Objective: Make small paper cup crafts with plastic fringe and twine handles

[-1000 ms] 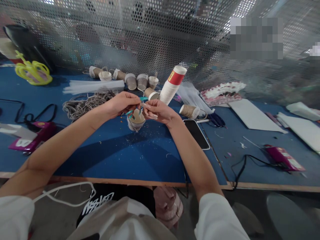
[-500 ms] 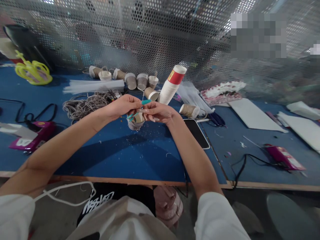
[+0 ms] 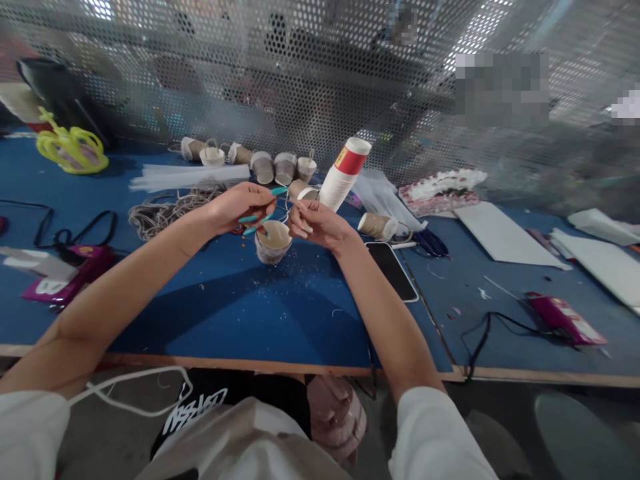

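Note:
Over the blue table my left hand (image 3: 243, 205) is closed round a slim teal tool (image 3: 257, 225), its thin parts sticking out between the fingers; its exact kind is unclear. Facing it, my right hand (image 3: 320, 223) pinches a thin pale string (image 3: 287, 215) at its fingertips. The string hangs in the small gap between both hands. Just below stands a paper cup (image 3: 273, 252), upright and open at the top, with greyish wrapping round its outside. Neither hand appears to grip the cup.
Wrapped cups (image 3: 285, 168) line the back, beside a tall stack of white paper cups (image 3: 340, 180). Grey cord (image 3: 170, 212) lies in a heap at left. A phone (image 3: 393, 270) and a wrapped cup on its side (image 3: 377, 225) are at right. A perforated metal screen (image 3: 225, 80) rises behind.
My hands have drawn apart, the left moving slightly left with the teal tool. The cup beneath them now shows more fully. My head view has shifted a little.

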The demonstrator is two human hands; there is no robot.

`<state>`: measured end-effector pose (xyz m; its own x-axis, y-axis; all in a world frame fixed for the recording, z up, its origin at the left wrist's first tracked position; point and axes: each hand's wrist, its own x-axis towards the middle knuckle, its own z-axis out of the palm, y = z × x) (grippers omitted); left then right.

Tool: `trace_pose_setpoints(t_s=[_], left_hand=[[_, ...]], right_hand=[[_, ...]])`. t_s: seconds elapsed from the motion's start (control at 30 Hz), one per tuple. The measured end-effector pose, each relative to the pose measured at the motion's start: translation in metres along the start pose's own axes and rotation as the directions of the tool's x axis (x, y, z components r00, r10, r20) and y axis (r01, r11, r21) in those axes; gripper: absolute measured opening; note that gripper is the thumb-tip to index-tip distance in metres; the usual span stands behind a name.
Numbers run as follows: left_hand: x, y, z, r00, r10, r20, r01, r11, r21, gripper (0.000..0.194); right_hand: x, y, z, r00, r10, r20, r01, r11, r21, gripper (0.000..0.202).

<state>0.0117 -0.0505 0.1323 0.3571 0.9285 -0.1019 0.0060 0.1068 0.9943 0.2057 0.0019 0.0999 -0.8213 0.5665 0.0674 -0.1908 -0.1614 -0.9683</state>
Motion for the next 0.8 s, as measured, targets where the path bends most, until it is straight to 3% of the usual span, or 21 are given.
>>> trace_pose_setpoints(t_s=[0.2,0.4,0.6,0.8], left_hand=[[-0.002,0.001,0.005,0.999,0.019,-0.041,-0.018,0.999,0.029,0.043],[-0.003,0.000,0.012,1.000,-0.030,0.010,0.030,0.997,-0.071,0.042],[0.000,-0.006,0.012,0.999,-0.049,0.011,0.050,0.992,-0.118,0.039],[-0.001,-0.007,0.013,0.998,-0.062,0.016,0.063,0.988,-0.138,0.037]], right_hand=[[0.002,0.003,0.005,0.998,-0.004,-0.062,0.002,0.999,-0.036,0.041],[0.004,0.008,0.005,0.999,0.002,-0.035,-0.003,0.999,-0.032,0.035],[0.005,0.013,0.002,0.997,-0.037,0.067,0.037,0.999,-0.002,0.029],[0.004,0.012,0.001,0.997,-0.045,0.063,0.045,0.999,0.001,0.029]])
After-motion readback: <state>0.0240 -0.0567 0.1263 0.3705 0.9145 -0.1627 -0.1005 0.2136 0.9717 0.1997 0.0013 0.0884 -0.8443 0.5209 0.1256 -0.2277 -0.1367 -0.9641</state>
